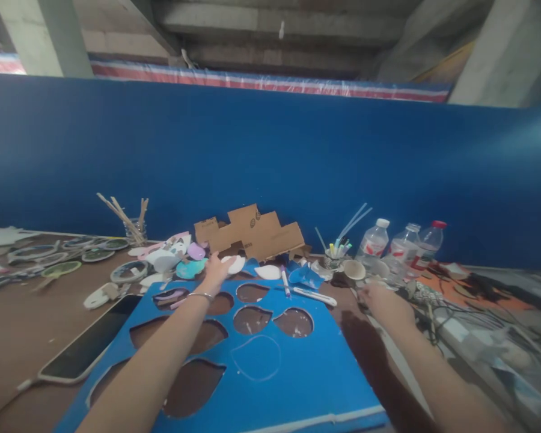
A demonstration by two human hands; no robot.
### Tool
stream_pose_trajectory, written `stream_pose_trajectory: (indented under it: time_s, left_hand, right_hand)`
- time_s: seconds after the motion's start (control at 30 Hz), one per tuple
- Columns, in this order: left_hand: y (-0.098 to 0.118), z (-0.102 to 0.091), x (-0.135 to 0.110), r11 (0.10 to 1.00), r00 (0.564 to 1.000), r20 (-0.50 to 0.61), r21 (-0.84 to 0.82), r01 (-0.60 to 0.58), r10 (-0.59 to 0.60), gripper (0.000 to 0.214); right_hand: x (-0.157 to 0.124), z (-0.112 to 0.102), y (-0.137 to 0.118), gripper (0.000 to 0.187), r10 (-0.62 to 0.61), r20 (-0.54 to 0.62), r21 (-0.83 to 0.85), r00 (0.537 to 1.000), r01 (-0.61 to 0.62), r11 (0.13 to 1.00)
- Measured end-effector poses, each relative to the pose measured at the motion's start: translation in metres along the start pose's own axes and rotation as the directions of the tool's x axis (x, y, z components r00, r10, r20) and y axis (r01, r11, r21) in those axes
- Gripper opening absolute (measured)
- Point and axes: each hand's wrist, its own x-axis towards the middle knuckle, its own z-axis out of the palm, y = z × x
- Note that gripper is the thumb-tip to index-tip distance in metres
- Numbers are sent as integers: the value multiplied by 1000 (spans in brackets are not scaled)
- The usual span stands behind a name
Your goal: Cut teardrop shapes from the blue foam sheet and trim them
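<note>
My left hand [215, 272] reaches over the blue sheet [306, 373], its fingers closed on the edge of a white leaf-shaped piece [235, 264]. Leaf-shaped holes are cut through the sheet, and a pale rounded outline [256, 358] is drawn on it. Another white leaf-shaped piece [267, 272] lies to the right. At the sheet's far edge are a purple-and-white marker [285, 281] and a white utility knife [314, 296]. My right hand [383, 304] is beyond the sheet's right side, near a small round cup [354, 270]. Its fingers look curled; whatever they grip is too blurred to name.
Cardboard [261, 234] leans against the blue partition [270, 156]. Plastic bottles [373, 240] and a jar of pens [336, 258] stand at the back right. A phone [90, 343] with a cable lies left. Cords [473, 313] clutter the right side.
</note>
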Motion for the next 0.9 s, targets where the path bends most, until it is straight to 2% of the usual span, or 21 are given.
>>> stream_pose_trajectory:
  time_s: [0.07,0.17,0.27,0.33,0.4,0.5,0.6,0.67,0.77,0.9]
  left_hand:
    - [-4,-1,2,984,998,-32,172,-42,48,37]
    - [-12,5,-1,916,987,-11,375,-145,161,37]
    - [-19,13,-11,822,958,59,500,-272,280,37]
    - [-21,16,-19,759,927,119,543,-360,355,37]
    - [-18,18,-28,698,881,201,546,-463,427,36]
    - [-7,25,-40,627,791,343,483,-611,506,34]
    - [8,40,-57,596,691,479,362,-717,541,33]
    - [18,51,-73,598,627,557,267,-756,544,33]
    - [28,62,-99,629,583,614,173,-758,533,37]
    - [41,61,-120,639,585,587,143,-756,560,38]
  right_hand:
    - [-4,2,1,25,56,36,10,998,-57,998]
    - [-8,13,-6,29,50,82,106,995,-59,993]
    - [-9,20,-18,39,28,96,293,995,-55,954]
    - [-8,19,-28,43,27,141,457,990,-89,885]
    - [-9,14,-38,54,-10,206,638,978,-127,759]
    - [-12,5,-57,74,-112,230,868,967,-151,473]
    - [-16,6,-80,71,-183,226,962,957,-189,199]
    - [-18,11,-95,67,-232,241,970,942,-234,60]
    - [-22,18,-114,65,-307,272,948,912,-309,-76]
    - [-30,20,-129,67,-376,311,911,873,-386,-143]
